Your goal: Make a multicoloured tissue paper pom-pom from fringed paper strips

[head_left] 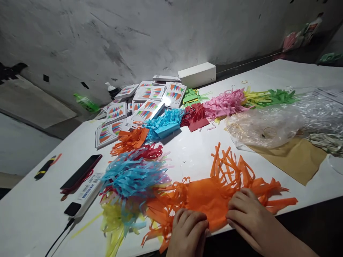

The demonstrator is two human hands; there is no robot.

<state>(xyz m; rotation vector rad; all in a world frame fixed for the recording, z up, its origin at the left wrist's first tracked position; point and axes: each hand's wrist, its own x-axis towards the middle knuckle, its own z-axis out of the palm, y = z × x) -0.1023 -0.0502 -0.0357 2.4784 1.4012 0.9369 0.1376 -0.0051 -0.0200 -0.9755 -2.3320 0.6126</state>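
Pressing orange fringe sheet (207, 198) flat on table (193, 157), left hand (189, 232) and right hand (248, 214) open, palms down; next likely needs folding, edges aligned.

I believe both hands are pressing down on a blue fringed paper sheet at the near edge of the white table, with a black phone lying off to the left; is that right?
Not quite: the fringed paper sheet under the left hand and right hand is orange, not blue, as the head view shows. It does lie at the near edge of the white table, and the black phone lies off to the left.

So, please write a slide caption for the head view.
Both hands press orange fringed paper at the table edge.
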